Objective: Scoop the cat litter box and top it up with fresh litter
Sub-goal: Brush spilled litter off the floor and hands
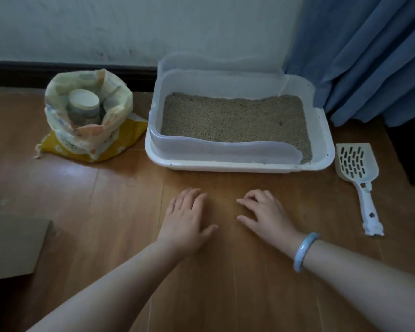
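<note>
Your left hand (186,218) lies flat on the wooden floor (94,188), palm down, fingers straight and slightly spread, holding nothing. Your right hand (265,215) rests just beside it but not touching it. Its fingers are loosely bent with the tips on the boards, and it is also empty; a pale blue bangle (304,251) sits on that wrist. The litter box (225,165), a white tray with a translucent splash guard fitted round its upper edge, stands directly ahead of both hands, against the wall (130,27). The guard dips lower at the front right. Tan granular litter (235,118) covers the tray bottom in a fairly even layer. The slotted litter scoop (359,178) lies on the floor just right of the box, apart from it, head toward the wall and white handle toward you, well clear of your right hand. The opened litter bag (86,130), yellow and cream, stands left of the box with its top rolled down. A cylindrical container with a pale lid (84,100) stands inside it. A blue curtain (369,56) hangs at the far right, behind the box corner. A flat piece of cardboard (12,245) lies at the left edge.
</note>
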Motion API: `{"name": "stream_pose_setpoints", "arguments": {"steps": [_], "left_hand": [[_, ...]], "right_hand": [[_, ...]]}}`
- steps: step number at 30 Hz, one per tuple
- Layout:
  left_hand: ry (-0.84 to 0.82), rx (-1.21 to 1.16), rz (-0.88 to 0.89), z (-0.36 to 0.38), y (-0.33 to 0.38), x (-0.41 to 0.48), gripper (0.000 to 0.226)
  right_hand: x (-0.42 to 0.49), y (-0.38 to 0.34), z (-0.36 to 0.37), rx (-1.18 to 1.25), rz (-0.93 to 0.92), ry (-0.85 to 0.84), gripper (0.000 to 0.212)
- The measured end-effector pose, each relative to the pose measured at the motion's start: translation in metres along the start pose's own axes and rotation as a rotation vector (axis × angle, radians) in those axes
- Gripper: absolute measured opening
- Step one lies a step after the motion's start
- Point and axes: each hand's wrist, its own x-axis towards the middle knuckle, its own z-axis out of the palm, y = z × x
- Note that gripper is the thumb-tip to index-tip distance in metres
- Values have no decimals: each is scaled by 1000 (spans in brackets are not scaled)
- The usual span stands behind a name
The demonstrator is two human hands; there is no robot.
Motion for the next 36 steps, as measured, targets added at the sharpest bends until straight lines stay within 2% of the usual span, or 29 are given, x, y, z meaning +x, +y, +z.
{"name": "stream_pose_setpoints", "arguments": {"steps": [4, 8, 16, 21, 27, 33, 36], "left_hand": [[-44, 47, 11, 8, -7, 2, 72], [-62, 32, -5, 13, -9, 5, 70], [8, -14, 17, 24, -13, 2, 53], [24, -17, 6, 25, -12, 2, 50], [4, -13, -2, 24, -10, 3, 52], [-18, -21, -26, 21, -10, 4, 50], [-3, -58, -38, 20, -10, 6, 46]], "right_hand": [[0, 0, 20, -24, -93, 23, 37], [1, 1, 29, 26, -88, 82, 31], [5, -1, 38, -26, -176, 247, 5], [3, -4, 45, -182, -280, 324, 18], [4, -2, 51, -277, -305, 334, 19], [2, -5, 38, -103, -115, 315, 33], [8, -1, 32, -77, -141, 343, 37]]}}
